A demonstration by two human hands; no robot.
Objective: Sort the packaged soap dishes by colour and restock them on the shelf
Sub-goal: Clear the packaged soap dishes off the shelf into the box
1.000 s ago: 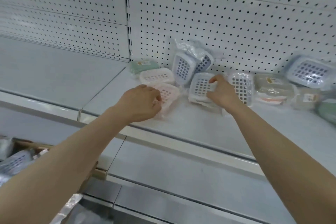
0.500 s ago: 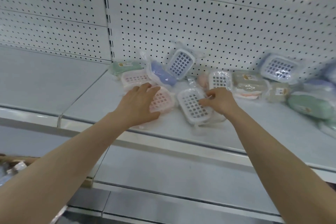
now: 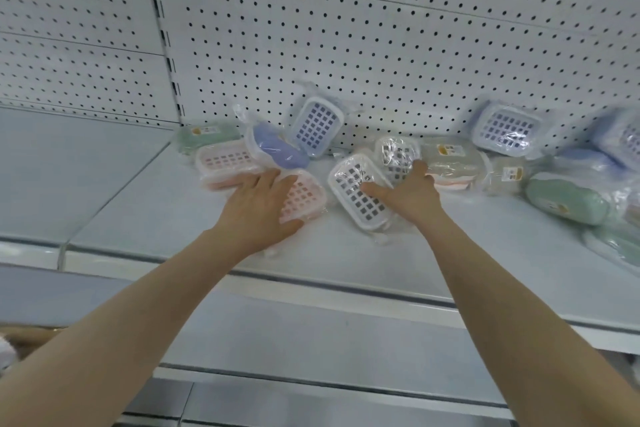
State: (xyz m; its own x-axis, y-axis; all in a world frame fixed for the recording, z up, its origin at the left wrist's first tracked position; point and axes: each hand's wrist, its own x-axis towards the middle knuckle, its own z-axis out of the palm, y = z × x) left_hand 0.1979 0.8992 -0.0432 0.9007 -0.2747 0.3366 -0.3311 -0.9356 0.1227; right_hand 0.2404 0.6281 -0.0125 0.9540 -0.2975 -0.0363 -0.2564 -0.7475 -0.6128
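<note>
Head view. My left hand (image 3: pixel 258 208), fingers straight, presses flat on a pink soap dish (image 3: pixel 304 198). My right hand (image 3: pixel 408 199), fingers spread, rests on a white soap dish (image 3: pixel 360 198). Both dishes lie mid-shelf (image 3: pixel 450 253). I judge the sorting barely begun: the blue soap dish (image 3: pixel 317 128), green soap dish (image 3: pixel 568 201) and others lie mixed along the pegboard (image 3: pixel 381 45).
</note>
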